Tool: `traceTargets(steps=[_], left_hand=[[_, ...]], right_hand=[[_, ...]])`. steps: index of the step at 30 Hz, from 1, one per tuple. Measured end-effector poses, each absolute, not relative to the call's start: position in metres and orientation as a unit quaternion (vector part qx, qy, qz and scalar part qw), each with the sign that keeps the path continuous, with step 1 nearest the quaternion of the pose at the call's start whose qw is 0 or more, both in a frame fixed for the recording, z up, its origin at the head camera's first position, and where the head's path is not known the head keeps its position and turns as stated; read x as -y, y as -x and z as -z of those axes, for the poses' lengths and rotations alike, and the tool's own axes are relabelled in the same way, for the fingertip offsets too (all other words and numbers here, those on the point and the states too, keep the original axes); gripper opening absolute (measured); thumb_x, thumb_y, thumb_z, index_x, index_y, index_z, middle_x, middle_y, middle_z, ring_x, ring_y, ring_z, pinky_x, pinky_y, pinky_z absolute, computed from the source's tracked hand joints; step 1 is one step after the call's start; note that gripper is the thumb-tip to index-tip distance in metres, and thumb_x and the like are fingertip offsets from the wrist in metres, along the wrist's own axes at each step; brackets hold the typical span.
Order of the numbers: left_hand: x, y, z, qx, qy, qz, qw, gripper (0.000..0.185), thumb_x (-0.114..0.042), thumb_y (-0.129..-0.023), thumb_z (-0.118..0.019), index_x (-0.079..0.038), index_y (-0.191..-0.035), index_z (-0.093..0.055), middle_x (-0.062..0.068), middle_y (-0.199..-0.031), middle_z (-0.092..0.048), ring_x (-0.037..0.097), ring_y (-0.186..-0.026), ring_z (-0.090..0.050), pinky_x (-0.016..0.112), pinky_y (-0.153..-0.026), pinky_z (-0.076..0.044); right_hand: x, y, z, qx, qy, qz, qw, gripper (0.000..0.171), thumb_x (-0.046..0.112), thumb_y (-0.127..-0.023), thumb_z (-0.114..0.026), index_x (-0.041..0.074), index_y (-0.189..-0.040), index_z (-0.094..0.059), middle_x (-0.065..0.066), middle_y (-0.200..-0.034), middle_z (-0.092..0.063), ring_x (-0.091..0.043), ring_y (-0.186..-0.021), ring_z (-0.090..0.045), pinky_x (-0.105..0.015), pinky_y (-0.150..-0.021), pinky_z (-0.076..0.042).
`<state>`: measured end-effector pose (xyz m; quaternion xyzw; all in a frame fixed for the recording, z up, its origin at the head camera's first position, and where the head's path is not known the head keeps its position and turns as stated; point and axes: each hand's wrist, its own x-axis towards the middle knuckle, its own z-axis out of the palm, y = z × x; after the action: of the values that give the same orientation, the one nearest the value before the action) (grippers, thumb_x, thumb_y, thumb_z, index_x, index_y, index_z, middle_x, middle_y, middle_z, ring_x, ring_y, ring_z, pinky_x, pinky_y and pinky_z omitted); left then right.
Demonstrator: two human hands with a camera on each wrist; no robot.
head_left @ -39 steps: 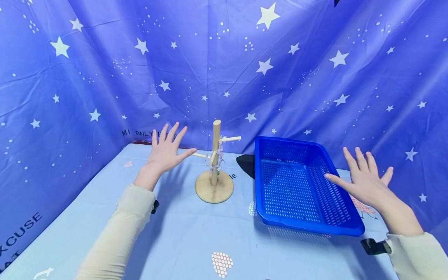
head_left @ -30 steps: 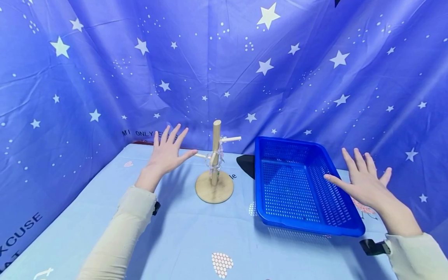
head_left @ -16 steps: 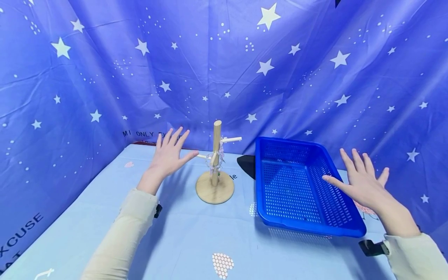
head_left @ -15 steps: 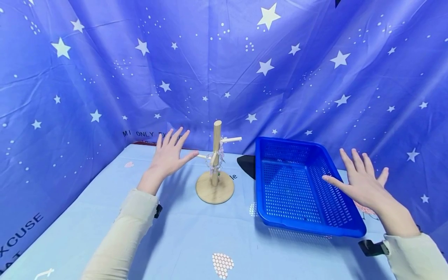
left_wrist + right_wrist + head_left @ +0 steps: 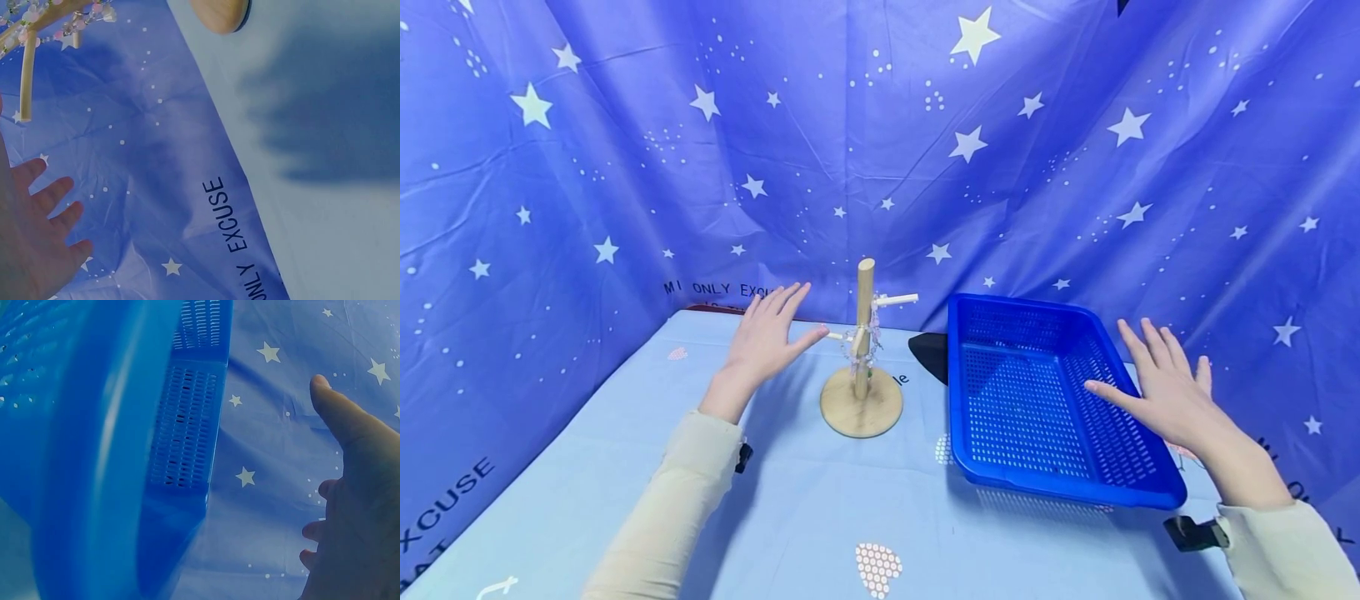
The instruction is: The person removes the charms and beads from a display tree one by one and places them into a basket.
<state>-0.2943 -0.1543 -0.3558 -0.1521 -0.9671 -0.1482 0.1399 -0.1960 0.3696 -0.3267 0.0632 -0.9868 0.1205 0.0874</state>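
A wooden stand (image 5: 861, 403) with a round base and short side pegs stands upright mid-table. Beaded bracelets (image 5: 875, 323) in clear and pink hang from its pegs; the left wrist view shows the beads (image 5: 32, 15) close up. My left hand (image 5: 765, 337) hovers just left of the stand, fingers straight, its thumb tip overlapping the end of a peg in the head view. A blue perforated plastic basket (image 5: 957, 417) sits to the right of the stand. Over its right rim my right hand (image 5: 1176, 400) is held with fingers spread, holding nothing.
Light blue printed cloth (image 5: 790, 517) covers the table. A blue star-patterned curtain (image 5: 850, 150) hangs behind it and at both sides. A black pointed shape (image 5: 929, 357) shows at the basket's left side.
My left hand has moved slightly down and right, toward the stand. My right hand has shifted a little left over the basket's rim. Stand and basket have stayed put.
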Motion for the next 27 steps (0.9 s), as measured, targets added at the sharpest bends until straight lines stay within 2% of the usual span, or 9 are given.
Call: traceTargets(steps=[7,19,27], left_hand=[[0.151,0.292,0.355,0.961,0.164,0.166,0.145,0.081,-0.068,-0.094,-0.048,-0.021,-0.157,-0.029,0.010,-0.161,-0.036,0.033,-0.149,-0.031,0.052,-0.125,-0.014],[0.144,0.289,0.356,0.951,0.184,0.206,0.138,0.064,-0.059,-0.095,-0.053,-0.021,-0.146,-0.049,0.005,-0.149,-0.053,0.030,-0.144,-0.042,0.047,-0.125,-0.019],[0.139,0.287,0.358,0.949,0.169,0.229,0.139,0.057,-0.059,-0.094,-0.056,-0.026,-0.140,-0.056,0.002,-0.144,-0.059,0.035,-0.139,-0.047,0.055,-0.116,-0.034]], right_hand=[[-0.368,0.196,0.328,0.984,-0.083,-0.118,0.103,0.105,0.056,-0.090,-0.064,0.017,-0.161,0.003,-0.028,-0.164,0.003,-0.051,-0.150,0.011,-0.081,-0.106,0.011],[-0.363,0.198,0.330,0.977,-0.117,-0.122,0.127,0.102,0.049,-0.089,-0.069,0.008,-0.160,-0.009,-0.033,-0.162,-0.009,-0.052,-0.150,0.001,-0.078,-0.111,0.004],[-0.360,0.198,0.331,0.973,-0.129,-0.135,0.133,0.097,0.045,-0.090,-0.070,0.007,-0.159,-0.014,-0.033,-0.161,-0.013,-0.052,-0.150,-0.003,-0.076,-0.114,0.002]])
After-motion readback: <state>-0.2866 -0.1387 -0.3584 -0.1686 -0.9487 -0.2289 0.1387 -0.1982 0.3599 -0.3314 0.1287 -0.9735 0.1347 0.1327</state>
